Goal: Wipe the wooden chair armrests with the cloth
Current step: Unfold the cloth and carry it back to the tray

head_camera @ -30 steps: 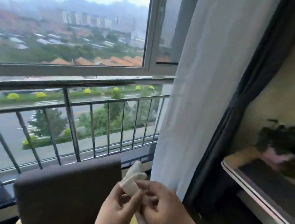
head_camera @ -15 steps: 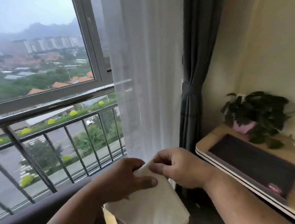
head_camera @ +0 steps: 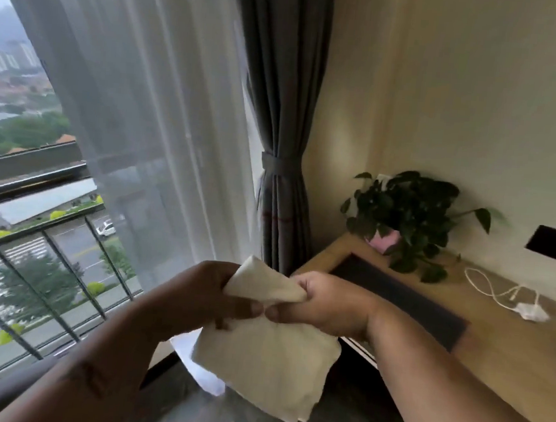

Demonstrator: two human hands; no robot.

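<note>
A white cloth hangs unfolded in front of me, held up in the air at its top edge. My left hand pinches the cloth's upper left part. My right hand grips its upper right part, with the top edge bunched in the fist. The two thumbs almost touch. A dark grey chair back shows only as a strip at the lower left, under my left forearm. No wooden armrest is in view.
A wooden desk with a dark mat, a potted plant and a white cable stands at the right. A sheer curtain and a tied grey curtain hang ahead. A railed window is at the left.
My view has swung right, away from the window toward the desk corner. The cloth has gone from a small folded wad to an opened sheet hanging between both hands.
</note>
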